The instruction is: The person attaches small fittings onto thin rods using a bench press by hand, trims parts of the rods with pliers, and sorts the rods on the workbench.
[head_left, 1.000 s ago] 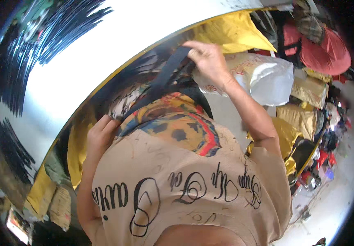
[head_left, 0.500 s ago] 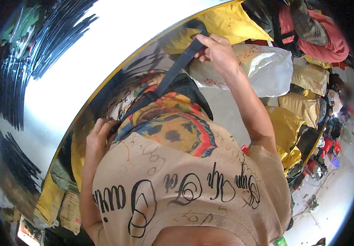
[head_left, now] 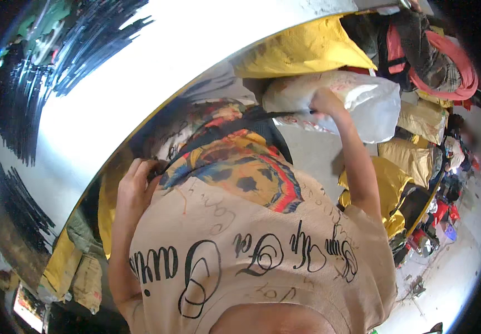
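A multicoloured patterned cloth point(head_left: 240, 167) with orange, yellow and blue patches lies against my chest, above my beige top. A dark strap point(head_left: 224, 129) runs across its upper edge. My left hand point(head_left: 135, 189) is closed on the strap and the cloth's left end. My right hand point(head_left: 324, 103) is stretched out to the right and grips the strap's other end, pulling it taut. That hand sits right in front of a white plastic sack point(head_left: 363, 103).
A big shiny white curved surface point(head_left: 140, 83) fills the upper left. Yellow bags point(head_left: 307, 53) and tan sacks point(head_left: 418, 119) pile up behind the white sack, with red cloth point(head_left: 446, 61) on top. Small clutter lies on the pale floor point(head_left: 452, 278) at the right.
My right hand has swung from high above the cloth out to the right, drawing the dark strap nearly level. My left hand has kept its hold at the left end.
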The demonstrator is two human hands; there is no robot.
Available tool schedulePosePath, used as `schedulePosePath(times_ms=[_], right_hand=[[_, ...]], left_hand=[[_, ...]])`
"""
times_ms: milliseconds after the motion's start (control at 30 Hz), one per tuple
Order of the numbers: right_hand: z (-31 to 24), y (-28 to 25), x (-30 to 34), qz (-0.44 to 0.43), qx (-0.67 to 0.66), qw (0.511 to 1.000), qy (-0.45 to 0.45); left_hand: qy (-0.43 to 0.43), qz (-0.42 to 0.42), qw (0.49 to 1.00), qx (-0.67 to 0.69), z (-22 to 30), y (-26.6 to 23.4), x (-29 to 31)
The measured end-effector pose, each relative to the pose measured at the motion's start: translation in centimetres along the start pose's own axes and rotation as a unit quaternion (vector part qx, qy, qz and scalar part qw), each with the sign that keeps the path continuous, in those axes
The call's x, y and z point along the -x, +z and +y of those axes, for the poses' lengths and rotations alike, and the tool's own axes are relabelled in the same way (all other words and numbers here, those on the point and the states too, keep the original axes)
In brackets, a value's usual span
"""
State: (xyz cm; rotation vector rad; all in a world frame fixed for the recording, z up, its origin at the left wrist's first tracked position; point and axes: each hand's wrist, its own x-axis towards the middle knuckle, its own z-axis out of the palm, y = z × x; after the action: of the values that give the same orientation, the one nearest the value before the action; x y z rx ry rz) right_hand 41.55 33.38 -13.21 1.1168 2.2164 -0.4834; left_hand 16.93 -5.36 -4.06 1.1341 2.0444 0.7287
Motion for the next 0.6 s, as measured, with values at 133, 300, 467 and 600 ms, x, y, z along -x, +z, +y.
schedulePosePath(times_ms=[133, 300, 467, 600], right_hand=[[-1.4, -2.9, 2.7, 0.096, 0.142, 0.985, -0.013], [-10.7, -13.2, 6.2, -0.038, -0.144, 0.94, -0.307], [-20.5, -17.4, 4.8, 0.091, -0.127, 0.863, -0.481], [-25.5, -18.5, 0.5, 0.233, -0.072, 0.797, -0.553]], left_hand=[[-0.049, -0.004, 0.999, -0.02, 2.0, -2.8, -0.5], [0.019, -0.017, 0.995, 0.096, 3.7, -6.8, -1.7], [0.04, 0.17, 0.984, 0.013, 4.7, -8.9, -4.6], [0.071, 0.278, 0.951, -0.115, 3.1, -10.8, -8.3]])
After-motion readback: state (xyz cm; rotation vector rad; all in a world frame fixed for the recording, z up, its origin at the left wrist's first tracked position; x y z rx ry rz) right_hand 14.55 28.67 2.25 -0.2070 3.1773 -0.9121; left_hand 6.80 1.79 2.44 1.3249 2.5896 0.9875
